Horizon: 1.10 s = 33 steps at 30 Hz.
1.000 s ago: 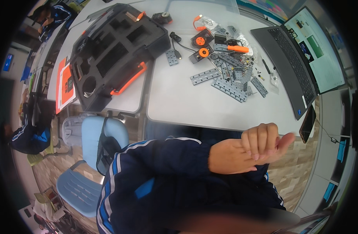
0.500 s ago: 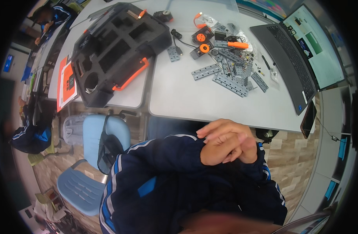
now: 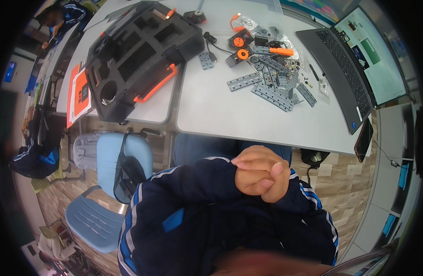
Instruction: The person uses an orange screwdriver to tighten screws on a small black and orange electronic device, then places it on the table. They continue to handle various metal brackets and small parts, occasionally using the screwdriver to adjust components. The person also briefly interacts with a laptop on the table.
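Over my lap, just off the table's front edge, my two hands are clasped together. My left hand (image 3: 248,183) comes from the left sleeve and presses against the other palm, fingers folded. My right hand (image 3: 262,156) wraps over it from the right, with its fingers pointing left. Each is closed on the other, and no object shows between them; some fingers are hidden in the overlap. Beyond the hands, a pile of grey perforated metal plates (image 3: 272,97) lies on the white table (image 3: 211,115), beside two black motors with orange hubs (image 3: 242,54) and an orange-handled tool (image 3: 281,51).
An open black case (image 3: 128,69) with foam cutouts and an orange handle (image 3: 157,85) sits at left, over an orange-and-white booklet (image 3: 78,99). At right stand an open laptop (image 3: 342,76) and a phone (image 3: 364,140). A blue chair (image 3: 124,156) is at my left. Another person (image 3: 73,16) sits far left.
My hands have shifted from a looser, crossed overlap into a tighter clasp, slightly lower and to the left. The things on the table stay as they were.
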Tool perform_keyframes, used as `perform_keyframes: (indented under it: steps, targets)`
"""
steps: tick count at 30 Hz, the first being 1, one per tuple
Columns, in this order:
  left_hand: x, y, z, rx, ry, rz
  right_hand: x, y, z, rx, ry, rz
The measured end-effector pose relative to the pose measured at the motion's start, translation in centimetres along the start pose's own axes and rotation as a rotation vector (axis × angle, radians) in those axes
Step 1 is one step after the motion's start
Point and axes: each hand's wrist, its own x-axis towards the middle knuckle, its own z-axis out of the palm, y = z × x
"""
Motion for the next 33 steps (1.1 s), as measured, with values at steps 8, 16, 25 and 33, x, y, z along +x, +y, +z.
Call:
perform_keyframes:
  steps: [8, 16, 25, 33]
  targets:
    - [5.2, 1.9, -5.7, 0.642, -0.08, 0.083, 2.4, -0.5, -7.8, 0.041, -0.318, 1.179]
    - [7.3, -1.1, -12.0, 1.493, 0.065, -0.086, 2.7, 1.6, -11.7, -0.058, -0.28, 1.204]
    - [8.1, 1.9, -12.7, 1.416, 0.048, -0.06, 2.2, 2.0, -11.8, -0.135, -0.358, 1.185]
    - [9.8, 11.0, -28.4, 1.721, 0.371, 0.028, 2.2, 2.3, -12.0, -0.129, -0.388, 1.205]
